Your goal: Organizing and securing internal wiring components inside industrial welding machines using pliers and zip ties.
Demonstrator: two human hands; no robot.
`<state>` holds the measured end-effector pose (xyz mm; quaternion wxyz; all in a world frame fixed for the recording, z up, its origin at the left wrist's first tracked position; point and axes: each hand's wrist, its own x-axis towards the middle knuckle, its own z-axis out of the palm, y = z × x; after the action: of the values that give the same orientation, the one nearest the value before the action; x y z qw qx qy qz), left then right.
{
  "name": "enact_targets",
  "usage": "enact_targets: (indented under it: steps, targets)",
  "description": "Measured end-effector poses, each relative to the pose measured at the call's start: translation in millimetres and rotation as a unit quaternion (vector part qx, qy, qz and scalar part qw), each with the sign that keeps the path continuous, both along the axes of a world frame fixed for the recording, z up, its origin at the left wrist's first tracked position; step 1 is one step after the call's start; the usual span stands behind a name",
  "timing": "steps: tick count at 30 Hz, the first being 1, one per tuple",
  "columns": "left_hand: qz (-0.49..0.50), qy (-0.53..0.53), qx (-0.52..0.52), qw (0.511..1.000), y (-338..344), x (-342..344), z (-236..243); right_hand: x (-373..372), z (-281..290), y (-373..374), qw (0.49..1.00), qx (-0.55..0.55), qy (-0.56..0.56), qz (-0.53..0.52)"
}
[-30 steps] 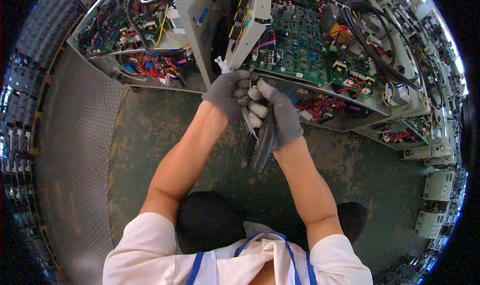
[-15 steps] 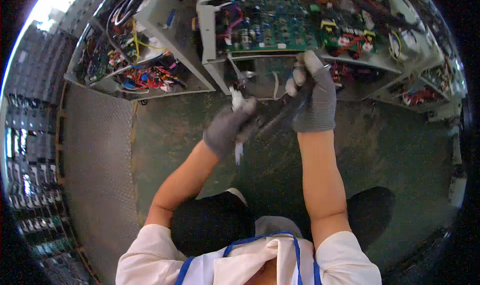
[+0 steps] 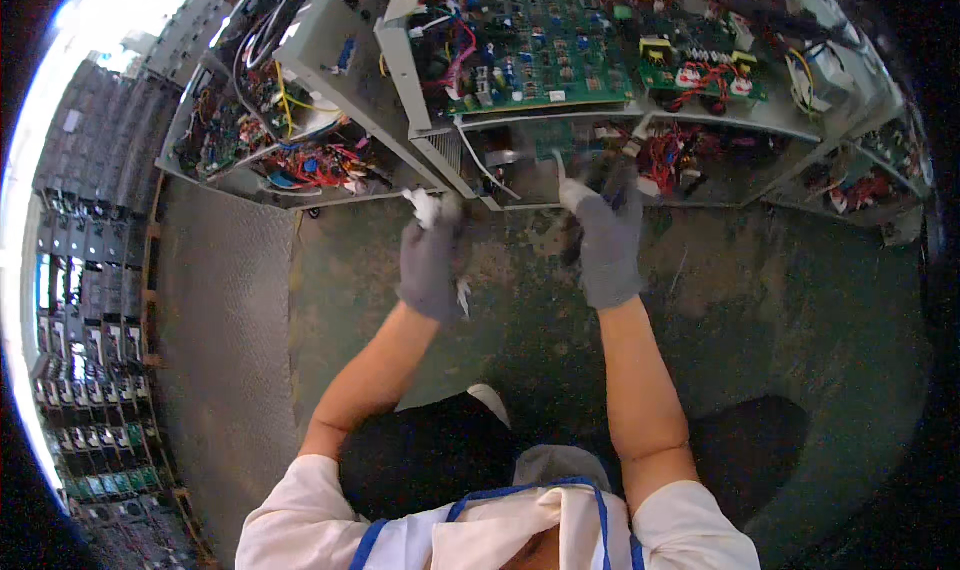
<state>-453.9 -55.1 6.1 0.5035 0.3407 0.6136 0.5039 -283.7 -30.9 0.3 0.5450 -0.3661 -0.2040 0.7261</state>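
My left hand [image 3: 428,265], in a grey glove, grips a bundle of white strips [image 3: 425,206] by the lower front edge of the middle open metal cabinet [image 3: 405,80]. My gloved right hand [image 3: 610,245] is at that cabinet's lower compartment, right of my left hand, with something dark partly hidden in it; its fingertips are blurred. Above them is a green circuit board [image 3: 540,45]. Red wiring [image 3: 665,155] lies in the compartment just beyond my right hand.
Another open cabinet with wiring [image 3: 320,165] stands to the left, another [image 3: 855,180] at the right. Stacked grey units [image 3: 90,310] line the far left beside a strip of metal plate [image 3: 220,320]. My knees are over the green floor [image 3: 750,310].
My hands, together a second ago, have separated: the left moved down with the white strips, the right moved right, then slightly down and left since half a second ago. The view has turned.
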Motion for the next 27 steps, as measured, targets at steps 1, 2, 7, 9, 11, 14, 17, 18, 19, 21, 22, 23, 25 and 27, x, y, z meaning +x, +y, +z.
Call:
enact_targets:
  steps: [1, 2, 7, 9, 11, 14, 17, 18, 19, 21, 22, 23, 25, 27]
  targets:
    - [0.016, -0.076, 0.011, 0.997, 7.6, -3.4, 8.7, 1.0, 3.1, 4.4, 0.942, 0.127, -0.303, -0.068]
    - [0.029, -0.149, 0.023, 0.988, 15.0, -6.5, 14.8, 0.9, 4.3, 7.9, 0.775, 0.242, -0.567, -0.136]
    - [-0.084, -0.301, -0.034, 0.949, 34.9, -5.3, 30.4, -19.9, -7.7, 16.6, 0.541, 0.257, -0.799, -0.057]
    - [-0.105, -0.337, -0.039, 0.935, 35.3, -11.0, 30.8, -28.1, 1.9, 18.6, 0.532, 0.268, -0.802, -0.043]
    - [-0.126, -0.369, -0.044, 0.92, 35.6, -13.5, 29.9, -32.5, -2.0, 24.2, 0.508, 0.29, -0.809, -0.064]
    - [-0.15, -0.414, -0.019, 0.898, 35.7, -8.3, 27.6, -38.1, -2.1, 28.9, 0.499, 0.31, -0.804, -0.087]
    - [-0.115, -0.379, -0.05, 0.917, 39.2, -10.3, 26.4, -43.2, -1.9, 31.4, 0.506, 0.304, -0.803, -0.088]
    - [-0.125, -0.389, -0.045, 0.911, 40.6, -13.6, 24.8, -44.6, -2.4, 33.1, 0.499, 0.298, -0.809, -0.088]
    - [-0.137, -0.4, -0.042, 0.905, 42.1, -15.2, 23.0, -43.7, -4.6, 35.2, 0.498, 0.297, -0.81, -0.087]
    - [-0.152, -0.412, -0.039, 0.897, 45.7, -16.2, 23.5, -40.4, -8.1, 41.2, 0.5, 0.304, -0.807, -0.081]
    - [-0.159, -0.387, -0.036, 0.907, 44.2, -16.4, 27.8, -40.0, -4.5, 42.3, 0.5, 0.302, -0.808, -0.08]
    - [-0.167, -0.362, -0.033, 0.917, 43.8, -16.3, 30.0, -38.5, 3.2, 43.5, 0.52, 0.285, -0.805, -0.028]
    - [-0.117, -0.329, -0.045, 0.936, 45.7, -12.2, 28.0, -30.8, 8.5, 47.8, 0.537, 0.259, -0.803, 0.023]
    - [-0.11, -0.249, -0.055, 0.961, 48.9, -23.7, 16.3, -21.3, 17.0, 53.3, 0.507, 0.291, -0.807, 0.085]
